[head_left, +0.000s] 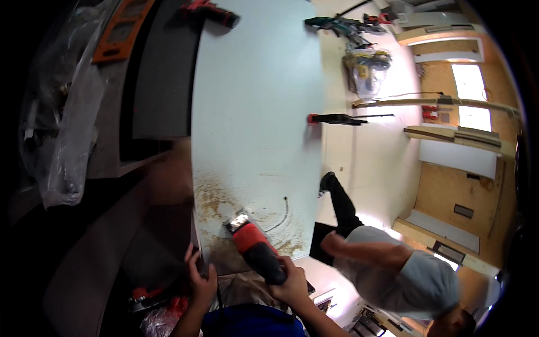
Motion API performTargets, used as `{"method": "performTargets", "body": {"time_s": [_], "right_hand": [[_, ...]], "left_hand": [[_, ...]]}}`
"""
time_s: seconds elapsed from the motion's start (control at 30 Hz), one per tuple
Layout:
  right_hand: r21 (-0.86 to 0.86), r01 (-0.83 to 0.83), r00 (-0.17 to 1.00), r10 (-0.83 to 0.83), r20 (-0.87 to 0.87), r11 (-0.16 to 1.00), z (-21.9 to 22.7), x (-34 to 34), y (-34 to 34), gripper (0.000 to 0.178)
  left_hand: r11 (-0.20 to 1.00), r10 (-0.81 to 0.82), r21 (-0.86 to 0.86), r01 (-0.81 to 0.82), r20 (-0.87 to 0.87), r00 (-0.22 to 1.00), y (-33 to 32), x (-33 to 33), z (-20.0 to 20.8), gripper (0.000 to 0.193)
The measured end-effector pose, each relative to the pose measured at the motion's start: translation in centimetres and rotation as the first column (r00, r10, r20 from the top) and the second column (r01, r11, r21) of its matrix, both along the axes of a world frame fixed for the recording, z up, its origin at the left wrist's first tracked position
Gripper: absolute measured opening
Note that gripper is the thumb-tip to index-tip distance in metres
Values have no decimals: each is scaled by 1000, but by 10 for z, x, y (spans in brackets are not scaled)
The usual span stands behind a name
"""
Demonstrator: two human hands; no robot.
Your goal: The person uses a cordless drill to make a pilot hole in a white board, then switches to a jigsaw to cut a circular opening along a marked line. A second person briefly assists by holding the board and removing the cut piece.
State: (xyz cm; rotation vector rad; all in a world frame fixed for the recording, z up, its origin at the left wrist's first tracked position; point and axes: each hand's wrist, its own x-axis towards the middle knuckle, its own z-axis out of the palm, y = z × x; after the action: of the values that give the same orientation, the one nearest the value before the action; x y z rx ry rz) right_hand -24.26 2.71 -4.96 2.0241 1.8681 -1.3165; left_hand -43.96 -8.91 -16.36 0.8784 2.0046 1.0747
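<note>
My right hand (288, 282) is wrapped round the black rear end of a red and black power tool (254, 247), whose exact kind I cannot make out. Its shiny metal front end points up and left over the near part of a long pale board (255, 95). Brown dust streaks the board around the tool. A dark curved line with a dot at its far end runs on the board, right of the tool. My left hand (203, 281) holds nothing, fingers apart, by the board's near left corner.
A clamp (337, 119) grips the board's right edge; another clamp (337, 24) is farther off. A red and black cordless tool (212, 12) lies at the far left. Another person (393, 269) in a grey shirt stands right. Plastic sheeting (70, 140) and an orange frame (122, 31) are left.
</note>
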Motion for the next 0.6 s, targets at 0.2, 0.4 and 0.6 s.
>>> {"method": "performTargets", "body": {"time_s": [0.2, 0.4, 0.6], "right_hand": [[-72, -96, 958, 73, -276, 993, 11, 11, 15, 70], [68, -326, 823, 319, -470, 943, -11, 49, 22, 64], [97, -35, 859, 80, -505, 995, -52, 136, 80, 36]], "left_hand": [[969, -35, -140, 206, 743, 668, -16, 59, 64, 37], [1000, 16, -23, 4, 801, 598, 15, 118, 79, 46], [966, 260, -197, -170, 700, 666, 44, 152, 55, 55]]}}
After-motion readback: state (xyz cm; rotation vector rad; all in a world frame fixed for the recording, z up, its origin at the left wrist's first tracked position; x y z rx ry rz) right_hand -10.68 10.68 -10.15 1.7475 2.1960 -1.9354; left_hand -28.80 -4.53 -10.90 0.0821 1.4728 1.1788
